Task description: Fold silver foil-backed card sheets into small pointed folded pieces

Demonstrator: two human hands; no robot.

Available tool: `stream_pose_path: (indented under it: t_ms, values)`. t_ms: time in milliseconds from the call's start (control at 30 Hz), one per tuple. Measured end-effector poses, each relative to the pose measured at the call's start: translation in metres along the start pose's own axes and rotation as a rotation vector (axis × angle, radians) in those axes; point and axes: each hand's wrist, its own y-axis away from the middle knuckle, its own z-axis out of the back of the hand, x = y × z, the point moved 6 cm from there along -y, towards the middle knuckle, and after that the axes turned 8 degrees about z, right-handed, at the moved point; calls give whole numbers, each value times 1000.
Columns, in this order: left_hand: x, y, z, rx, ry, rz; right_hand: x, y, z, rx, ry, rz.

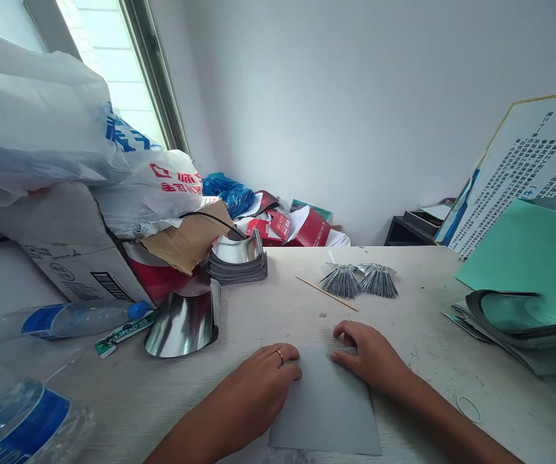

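From the head view, the left hand (253, 393) and right hand (369, 357) lie on a flat, matt-grey card sheet (326, 406), which sits at 6 o'clock on the pale, scuffed worktop (268, 303). Both grips are spread low over the sheet's upper part, and I cannot tell whether either pinches it. The sheet could skid or crease if pressure falls unevenly between the hands. At 10 o'clock, a curved, mirror-silver visor piece (184, 325) stands near the left hand, where a sideways sweep of the forearm could knock it towards a clear plastic water bottle (75, 319) at 9 o'clock. At 12 o'clock, two fanned bundles of thin grey strips (358, 282) lie beside a slim wooden stick (326, 293), and a careless reach could scatter them. At 2 o'clock, a slumped stack of curved, dark-edged sheets (515, 322) could slide if nudged.
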Motion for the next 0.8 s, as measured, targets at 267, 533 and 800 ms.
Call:
stream_pose_path:
  t_ms: [267,533,800]
  values:
    - [2,4,7,57,20,61,-4,-1,6,-10,-203,-33]
    - [2,6,6,57,-28,125,10,5,-5,75,-1002,32]
    - [-4,7,0,4,-76,64,21,12,-7,124,-1170,53]
